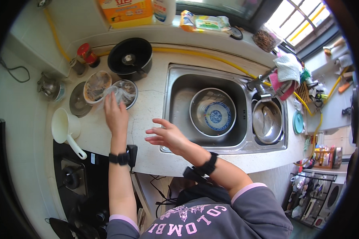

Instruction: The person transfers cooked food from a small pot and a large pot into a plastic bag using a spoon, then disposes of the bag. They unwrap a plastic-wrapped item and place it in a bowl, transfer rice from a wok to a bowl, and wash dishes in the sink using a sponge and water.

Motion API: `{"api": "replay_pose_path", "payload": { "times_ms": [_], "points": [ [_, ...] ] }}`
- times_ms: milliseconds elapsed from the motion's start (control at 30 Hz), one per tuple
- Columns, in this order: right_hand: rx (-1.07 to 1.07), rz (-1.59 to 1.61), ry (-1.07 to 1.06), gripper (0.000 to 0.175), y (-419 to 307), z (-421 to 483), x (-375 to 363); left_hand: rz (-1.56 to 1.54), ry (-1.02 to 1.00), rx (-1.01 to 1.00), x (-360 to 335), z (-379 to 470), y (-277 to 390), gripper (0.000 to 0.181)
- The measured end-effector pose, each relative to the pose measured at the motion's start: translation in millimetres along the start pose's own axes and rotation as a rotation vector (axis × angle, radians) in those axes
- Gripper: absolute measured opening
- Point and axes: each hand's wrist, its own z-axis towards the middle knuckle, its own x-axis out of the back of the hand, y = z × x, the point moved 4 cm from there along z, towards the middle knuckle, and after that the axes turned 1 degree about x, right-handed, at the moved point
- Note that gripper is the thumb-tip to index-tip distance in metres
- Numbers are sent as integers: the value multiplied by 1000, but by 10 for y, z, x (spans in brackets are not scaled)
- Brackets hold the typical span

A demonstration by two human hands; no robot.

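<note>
My left hand reaches over the counter, its fingertips at crumpled clear plastic film on a white-rimmed bowl; whether the fingers pinch the film cannot be told. Beside it, a second bowl of food is covered with clear film. Over the counter at the sink's near left corner, my right hand is spread with nothing in it. In the sink, a metal basin holds a blue-and-white dish in water.
A black pot with a ladle stands behind the bowls. At left are a round metal lid and a white saucepan near the black stove. The faucet rises between the large sink and a small one holding a metal pot.
</note>
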Motion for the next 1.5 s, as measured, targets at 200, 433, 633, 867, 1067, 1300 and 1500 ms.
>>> {"api": "replay_pose_path", "payload": {
  "times_ms": [200,433,633,867,1067,1300,1500],
  "points": [
    [185,65,310,45,-345,-1187,817,-134,22,27,710,-704,719,22],
    [475,151,549,36,-857,-2331,1965,-668,-340,533,688,-1505,1176,15],
    [506,84,534,38,-1318,-2716,2873,-1321,-472,814,438,-1957,2096,21],
    [546,-1262,865,46,-1974,-2307,3611,-1600,-678,1108,-276,-2016,3161,17],
    [380,-1894,1008,51,-2268,-1890,3802,-1723,-671,1285,-861,-1725,3629,24],
    [358,-2113,1064,31,-2173,-1954,3510,-1842,-504,1368,-1497,-1268,3710,25],
    [296,232,-68,11,-1480,-1184,2629,-1972,-629,1043,-1634,-1107,3600,17]
  ]
}}
